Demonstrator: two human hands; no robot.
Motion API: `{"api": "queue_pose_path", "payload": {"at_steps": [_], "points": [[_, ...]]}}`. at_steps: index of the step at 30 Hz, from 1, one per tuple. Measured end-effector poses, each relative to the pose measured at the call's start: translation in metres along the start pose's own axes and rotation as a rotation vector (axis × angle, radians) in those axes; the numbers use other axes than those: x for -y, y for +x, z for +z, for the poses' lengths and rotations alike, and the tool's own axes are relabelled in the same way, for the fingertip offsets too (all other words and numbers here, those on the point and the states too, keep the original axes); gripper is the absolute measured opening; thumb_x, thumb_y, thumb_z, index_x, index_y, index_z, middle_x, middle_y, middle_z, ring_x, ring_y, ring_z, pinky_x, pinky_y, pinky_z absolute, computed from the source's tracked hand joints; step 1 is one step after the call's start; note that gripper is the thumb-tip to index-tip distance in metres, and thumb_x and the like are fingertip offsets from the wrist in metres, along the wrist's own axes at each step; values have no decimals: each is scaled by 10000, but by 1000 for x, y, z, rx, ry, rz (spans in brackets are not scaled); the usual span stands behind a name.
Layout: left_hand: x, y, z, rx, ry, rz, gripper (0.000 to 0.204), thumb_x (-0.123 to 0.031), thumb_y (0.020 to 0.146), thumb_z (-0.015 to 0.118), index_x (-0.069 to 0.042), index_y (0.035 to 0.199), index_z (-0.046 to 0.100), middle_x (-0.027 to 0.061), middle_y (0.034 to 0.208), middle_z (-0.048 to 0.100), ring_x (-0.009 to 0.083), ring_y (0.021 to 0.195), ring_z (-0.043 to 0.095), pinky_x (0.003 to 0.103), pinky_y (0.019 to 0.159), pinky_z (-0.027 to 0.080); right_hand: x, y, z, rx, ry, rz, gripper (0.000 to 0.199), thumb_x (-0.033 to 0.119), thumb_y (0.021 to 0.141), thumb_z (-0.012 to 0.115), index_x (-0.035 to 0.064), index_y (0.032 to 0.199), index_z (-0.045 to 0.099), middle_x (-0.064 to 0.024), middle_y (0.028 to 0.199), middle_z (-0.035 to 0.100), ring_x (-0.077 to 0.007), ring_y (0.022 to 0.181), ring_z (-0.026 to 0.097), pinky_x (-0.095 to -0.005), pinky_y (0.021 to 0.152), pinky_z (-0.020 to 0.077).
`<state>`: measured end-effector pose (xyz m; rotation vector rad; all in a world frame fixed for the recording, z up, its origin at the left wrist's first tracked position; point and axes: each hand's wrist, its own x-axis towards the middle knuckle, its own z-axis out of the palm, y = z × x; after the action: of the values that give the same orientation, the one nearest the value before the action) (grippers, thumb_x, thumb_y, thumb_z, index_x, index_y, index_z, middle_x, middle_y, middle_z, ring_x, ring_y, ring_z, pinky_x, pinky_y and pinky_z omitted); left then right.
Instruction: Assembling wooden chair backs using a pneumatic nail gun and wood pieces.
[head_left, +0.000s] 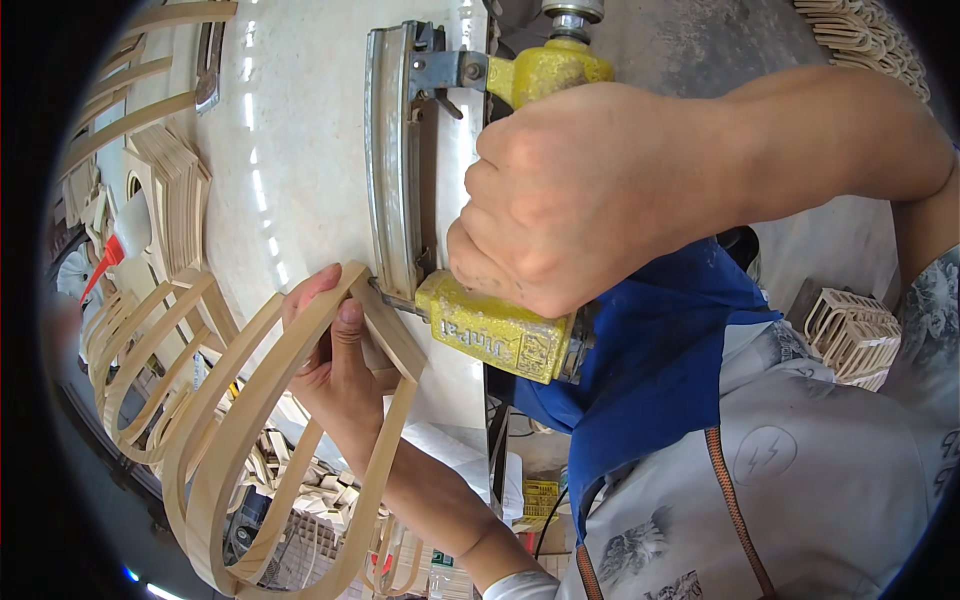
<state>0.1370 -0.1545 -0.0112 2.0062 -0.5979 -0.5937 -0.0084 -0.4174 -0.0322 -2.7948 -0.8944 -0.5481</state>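
Your two bare hands are both at work: your right hand (575, 195) has its fingers clenched around the handle of one yellow pneumatic nail gun (485, 335), covering its middle, and your left hand (345, 375) grasps one wooden hoop frame (228, 450), thumb on the near side of the strip and fingers wrapped behind. Beyond your right knuckles runs the gun's single metal magazine (387, 150); its nose end meets the frame just beside your left thumb, though you cannot tell from here whether it is pressed tight. The frame has two U-shaped hoops, both curving away from your left fingers, and one short crosspiece (392, 335) between the near hoop's ends, just past your thumb. Under the gun, ahead of your right fingers, spreads one pale worktable (310, 150). Well apart from your left fingertips, on the far side, lie one stack of wooden boards (180, 195), too tight to count, one red nozzle (105, 262), and, farther up, three curved wooden strips (133, 77). Below your right fist hangs one blue apron (650, 345).
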Motion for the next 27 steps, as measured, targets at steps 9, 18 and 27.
{"api": "queue_pose_path", "payload": {"at_steps": [9,18,27], "points": [[3,-1,1,10,7,15,278,-80,1007,724,21,1266,721,100,1271,699,191,1170,651,348,1058,509,-2,-7,8,-118,-50,12,154,208,792,663,71,780,594,27,624,560,-147,591,611,-276,544,455],[0,-1,-4,4,33,-44,295,-59,987,734,2,1275,726,87,1274,704,197,1183,654,347,1072,504,-13,1,-9,-43,43,35,106,153,784,701,51,790,674,-69,702,734,-262,700,763,-382,603,595],[-7,-43,-29,90,-182,-95,488,-44,1095,524,88,1556,430,246,1465,573,292,1357,592,443,1201,449,-105,15,-29,-81,96,120,236,152,781,761,-13,922,666,-223,817,721,-442,810,716,-508,722,566]]}}
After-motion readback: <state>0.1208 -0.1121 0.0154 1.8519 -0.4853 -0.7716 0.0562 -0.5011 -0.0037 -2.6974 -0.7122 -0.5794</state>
